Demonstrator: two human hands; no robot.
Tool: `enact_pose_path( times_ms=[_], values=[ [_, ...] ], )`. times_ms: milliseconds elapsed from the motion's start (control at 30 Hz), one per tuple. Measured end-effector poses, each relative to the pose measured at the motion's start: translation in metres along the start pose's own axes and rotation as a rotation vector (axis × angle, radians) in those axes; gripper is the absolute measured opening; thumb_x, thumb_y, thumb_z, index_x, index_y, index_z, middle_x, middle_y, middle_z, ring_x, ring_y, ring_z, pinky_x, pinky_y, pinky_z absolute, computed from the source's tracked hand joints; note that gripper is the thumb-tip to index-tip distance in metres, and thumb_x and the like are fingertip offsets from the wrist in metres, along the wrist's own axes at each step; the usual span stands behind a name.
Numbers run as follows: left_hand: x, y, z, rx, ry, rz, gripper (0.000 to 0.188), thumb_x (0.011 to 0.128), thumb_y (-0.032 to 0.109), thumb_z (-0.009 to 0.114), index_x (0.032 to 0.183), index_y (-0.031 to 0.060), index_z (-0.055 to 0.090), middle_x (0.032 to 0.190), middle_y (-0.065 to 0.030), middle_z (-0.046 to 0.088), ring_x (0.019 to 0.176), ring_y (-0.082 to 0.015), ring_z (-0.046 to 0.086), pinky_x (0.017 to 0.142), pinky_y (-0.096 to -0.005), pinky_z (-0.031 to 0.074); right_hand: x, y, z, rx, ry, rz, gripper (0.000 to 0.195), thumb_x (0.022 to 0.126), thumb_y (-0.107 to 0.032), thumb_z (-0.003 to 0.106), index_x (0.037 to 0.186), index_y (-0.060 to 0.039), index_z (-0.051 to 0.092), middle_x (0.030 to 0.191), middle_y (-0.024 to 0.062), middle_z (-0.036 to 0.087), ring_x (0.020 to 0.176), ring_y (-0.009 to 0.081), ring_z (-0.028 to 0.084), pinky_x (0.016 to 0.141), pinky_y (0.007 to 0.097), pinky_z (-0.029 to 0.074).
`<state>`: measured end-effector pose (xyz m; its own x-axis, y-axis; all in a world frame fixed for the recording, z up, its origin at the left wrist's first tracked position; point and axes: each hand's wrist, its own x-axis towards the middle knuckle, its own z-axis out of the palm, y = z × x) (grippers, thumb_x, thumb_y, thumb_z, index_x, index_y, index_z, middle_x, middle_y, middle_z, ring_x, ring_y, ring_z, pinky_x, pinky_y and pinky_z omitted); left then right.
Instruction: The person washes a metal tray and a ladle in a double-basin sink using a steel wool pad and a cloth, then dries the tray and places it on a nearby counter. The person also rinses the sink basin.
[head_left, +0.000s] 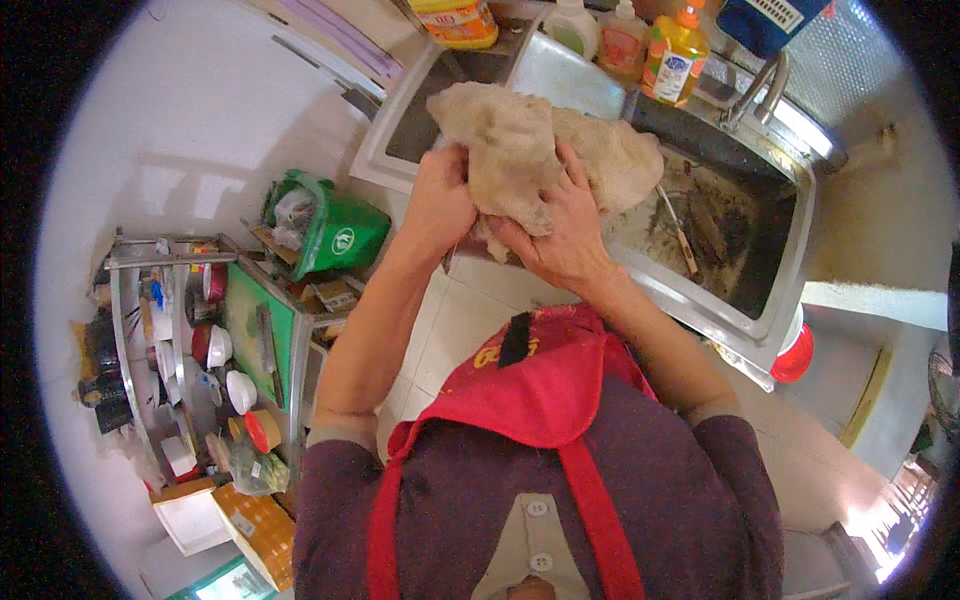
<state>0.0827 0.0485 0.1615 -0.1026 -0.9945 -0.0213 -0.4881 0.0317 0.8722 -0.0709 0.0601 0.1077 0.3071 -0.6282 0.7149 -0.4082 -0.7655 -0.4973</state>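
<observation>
Both hands hold a bunched beige cloth (517, 142) that looks like a towel, raised over the front of a steel double sink (750, 330). My left hand (441, 196) grips its left side with curled fingers. On the right side, my right hand (562, 225) has its fingers pressed into the folds and its thumb along the lower edge. Part of the cloth spreads right over the larger basin. In that basin, a thin tool with a wooden handle (686, 251) leans in murky water (660, 214), beside dark objects I cannot make out.
Several soap and detergent bottles (675, 60) line the sink's back edge, near a curved metal faucet (772, 86). To the left, a small green bin (349, 236) sits atop a metal rack (300, 330) beside a green cutting board (251, 322) with a knife (268, 352). A red basin (793, 356) shows under the sink's right end.
</observation>
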Motion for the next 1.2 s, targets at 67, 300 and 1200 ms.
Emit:
enact_pose_path(
  times_ms=[67, 300, 1200],
  values=[
    [-0.008, -0.003, -0.009, -0.112, 0.002, 0.054, 0.032, 0.073, -0.001, 0.056, 0.105, -0.0051, 0.057, 0.086, -0.0066, 0.063, 0.08, -0.0094, 0.055, 0.071, -0.0239, 0.044, 0.011, 0.028, 0.011, -0.202, -0.074, 0.048, 0.048, 0.072, -0.034, 0.062, 0.11, -0.0046, 0.057, 0.107, 0.0176, 0.055, 0.112, 0.0311, 0.045, 0.104, 0.0483, 0.023],
    [-0.012, 0.013, -0.012, -0.324, 0.115, -0.049, 0.032, 0.071, -0.006, 0.056, 0.103, -0.004, 0.058, 0.084, -0.0022, 0.061, 0.075, -0.0073, 0.054, 0.069, -0.0211, 0.043, 0.073, 0.057, 0.032, -0.095, 0.279, 0.637, 0.051, 0.076, -0.034, 0.057, 0.115, -0.0012, 0.052, 0.123, 0.0241, 0.045, 0.12, 0.0412, 0.035, 0.099, 0.0512, 0.026],
    [-0.036, 0.007, -0.066, -0.518, 0.663, -0.076, 0.038, 0.073, 0.001, 0.062, 0.109, -0.0079, 0.055, 0.095, -0.0094, 0.063, 0.077, -0.013, 0.059, 0.072, -0.0237, 0.046, -0.013, 0.071, 0.053, 0.89, -0.177, 1.205, 0.041, 0.092, -0.038, 0.04, 0.116, -0.0061, 0.051, 0.113, 0.0078, 0.054, 0.098, 0.0217, 0.053, 0.079, 0.0349, 0.045]
  ],
)
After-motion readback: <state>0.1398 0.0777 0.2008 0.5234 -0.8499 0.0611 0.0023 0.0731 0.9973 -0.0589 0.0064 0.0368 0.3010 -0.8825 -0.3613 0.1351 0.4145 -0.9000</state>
